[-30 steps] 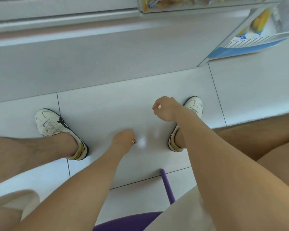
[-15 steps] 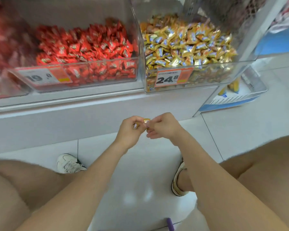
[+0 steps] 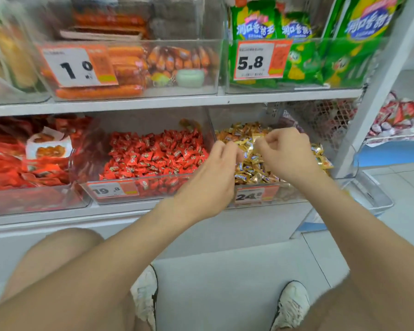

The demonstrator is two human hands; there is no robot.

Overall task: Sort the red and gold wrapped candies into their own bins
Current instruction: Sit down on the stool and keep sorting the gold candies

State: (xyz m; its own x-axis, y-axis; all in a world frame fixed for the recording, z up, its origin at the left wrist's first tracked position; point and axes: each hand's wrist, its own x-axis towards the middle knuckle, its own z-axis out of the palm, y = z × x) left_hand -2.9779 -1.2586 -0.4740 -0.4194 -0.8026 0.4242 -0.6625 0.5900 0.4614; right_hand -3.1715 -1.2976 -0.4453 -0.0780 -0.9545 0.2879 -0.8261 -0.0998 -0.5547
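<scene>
Red wrapped candies (image 3: 153, 156) fill a clear bin (image 3: 153, 188) on the lower shelf. To its right, a second clear bin (image 3: 288, 191) holds gold wrapped candies (image 3: 249, 169). Both my hands hover over the gold bin. My right hand (image 3: 285, 154) pinches a gold candy (image 3: 257, 139) at its fingertips, above the pile. My left hand (image 3: 210, 173) is just left of it with the fingers curled away from me, so what they hold is hidden.
Price tags 19.8 (image 3: 112, 190) and 24.8 (image 3: 256, 194) sit on the bin fronts. The upper shelf (image 3: 177, 102) overhangs with sausage and green snack bins. Red packets (image 3: 14, 163) lie at left. A white upright (image 3: 373, 91) stands at right.
My view rose from the floor to the shelves. Both hands lifted from near the floor, met at a gold candy, then reached forward over the gold bin.
</scene>
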